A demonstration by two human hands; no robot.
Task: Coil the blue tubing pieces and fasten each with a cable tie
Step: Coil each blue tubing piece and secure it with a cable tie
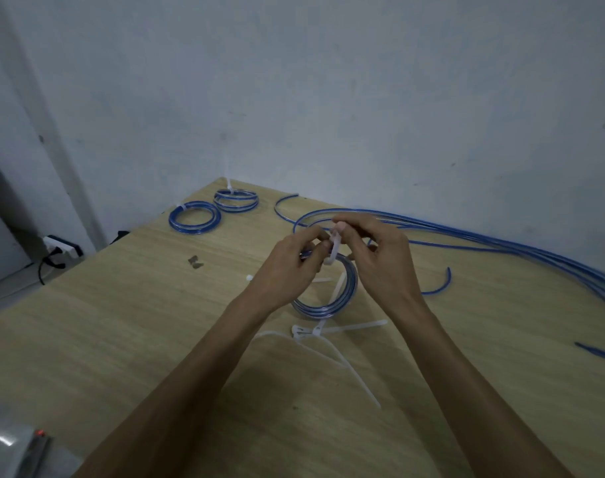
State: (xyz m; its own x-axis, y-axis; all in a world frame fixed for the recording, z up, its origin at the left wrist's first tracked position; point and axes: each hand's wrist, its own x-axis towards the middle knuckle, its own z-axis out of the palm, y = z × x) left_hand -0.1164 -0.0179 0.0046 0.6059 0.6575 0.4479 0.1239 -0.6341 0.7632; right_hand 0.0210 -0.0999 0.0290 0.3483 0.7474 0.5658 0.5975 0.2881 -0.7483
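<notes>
Blue tubing coil [325, 305]: being held up over the middle of the wooden table [122, 339], its lower loop hanging just above the surface.
Cable tie [332, 251]: white, bending in a loop around the top of the coil, between the two hands.
Left hand [287, 267]: fingers curling around the coil's upper part and pinching it beside the tie.
Right hand [380, 257]: thumb and fingers pinching the tie at its upper end; fingers are closing on the strap, not lying straight.
Finished coils: two are lying near the far left corner, the nearer one [194, 220] and the farther one [236, 200] touching or nearly so, each wearing a white tie.
Loose tubing [501, 246]: long blue lengths are running along the far edge toward the right edge; a short curved piece [439, 282] is lying just right of the right hand.
Spare ties [328, 343]: several white straps are lying on the table beneath the forearms, crossing one another.
Power strip [61, 250]: sitting on the floor beyond the left edge, with a black plug in it.
</notes>
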